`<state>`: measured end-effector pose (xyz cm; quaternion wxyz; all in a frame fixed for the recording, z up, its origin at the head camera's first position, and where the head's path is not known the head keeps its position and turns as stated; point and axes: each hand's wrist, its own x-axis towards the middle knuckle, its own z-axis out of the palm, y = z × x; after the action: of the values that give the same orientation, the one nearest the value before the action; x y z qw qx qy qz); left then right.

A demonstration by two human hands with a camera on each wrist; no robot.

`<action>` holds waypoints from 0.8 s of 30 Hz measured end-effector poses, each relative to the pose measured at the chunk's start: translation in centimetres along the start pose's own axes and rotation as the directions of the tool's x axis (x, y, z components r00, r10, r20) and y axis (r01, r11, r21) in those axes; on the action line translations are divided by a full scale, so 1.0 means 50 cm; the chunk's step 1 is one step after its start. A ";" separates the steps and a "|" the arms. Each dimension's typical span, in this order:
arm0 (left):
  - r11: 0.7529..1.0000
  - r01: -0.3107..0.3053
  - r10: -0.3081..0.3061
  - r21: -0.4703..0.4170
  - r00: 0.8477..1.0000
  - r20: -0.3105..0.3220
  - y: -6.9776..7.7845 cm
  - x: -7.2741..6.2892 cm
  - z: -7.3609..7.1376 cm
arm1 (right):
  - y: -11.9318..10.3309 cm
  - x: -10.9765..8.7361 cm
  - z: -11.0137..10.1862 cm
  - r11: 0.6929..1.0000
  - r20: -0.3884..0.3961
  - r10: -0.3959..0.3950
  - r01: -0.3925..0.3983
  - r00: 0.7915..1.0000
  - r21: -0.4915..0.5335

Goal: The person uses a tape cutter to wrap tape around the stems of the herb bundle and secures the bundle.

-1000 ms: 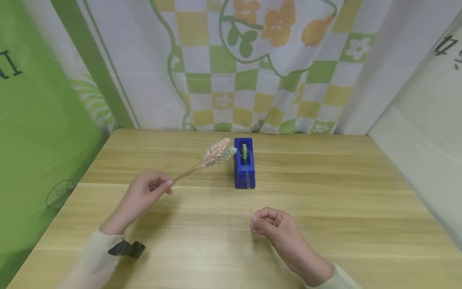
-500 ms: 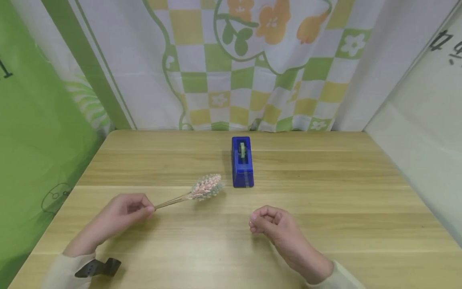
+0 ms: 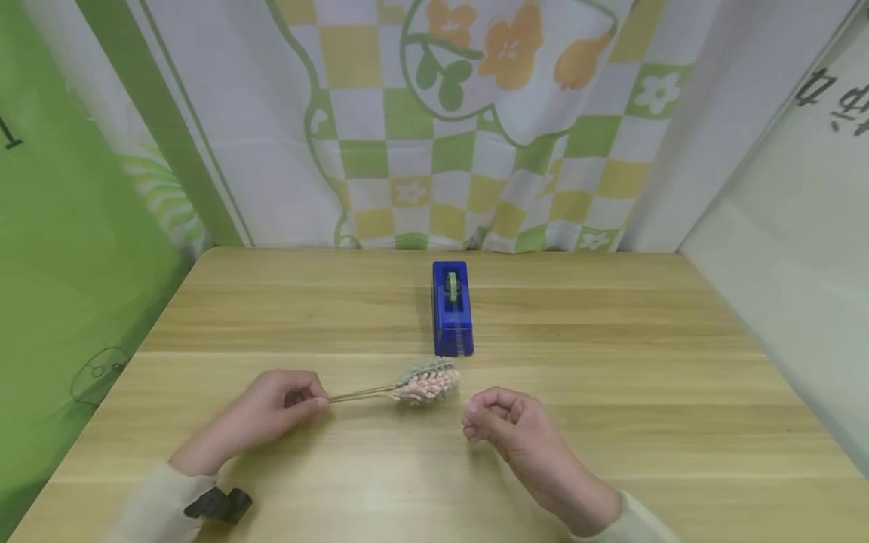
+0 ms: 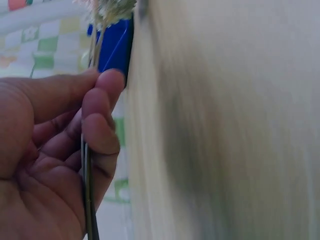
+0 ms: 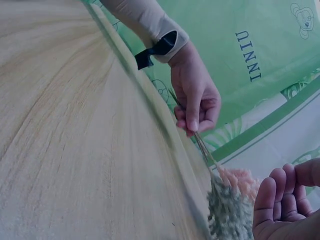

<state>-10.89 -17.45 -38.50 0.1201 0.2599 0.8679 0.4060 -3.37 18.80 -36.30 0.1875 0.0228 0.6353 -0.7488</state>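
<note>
Nearest, the right hand (image 3: 512, 430) has its fingers curled in and thumb drawn to the index fingertip; whether anything thin sits between them, I cannot tell. The left hand (image 3: 274, 403) pinches the thin tan stems of a pink and grey-green dried-flower sprig (image 3: 428, 381), its head pointing toward the right hand over the pale wood-grain worktop (image 3: 645, 377). Just beyond the flower head stands a blue plastic tape dispenser (image 3: 451, 338), before a green, yellow and white checked curtain (image 3: 455, 154).

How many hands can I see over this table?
2. The left hand pinches the stems of the pink and grey-green flowers; the right hand, fingers curled, is over the table to the right of the flowers. Both are in plain view.
</note>
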 end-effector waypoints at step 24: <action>0.994 -0.100 0.097 -0.036 0.993 -0.064 0.116 0.130 0.114 | 0.012 0.004 0.012 0.998 0.014 0.002 -0.003 1.000 0.066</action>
<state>-11.86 -7.10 -37.70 0.0779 0.2872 0.8492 0.4362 -3.24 18.11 -36.79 0.1919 0.0243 0.6089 -0.7693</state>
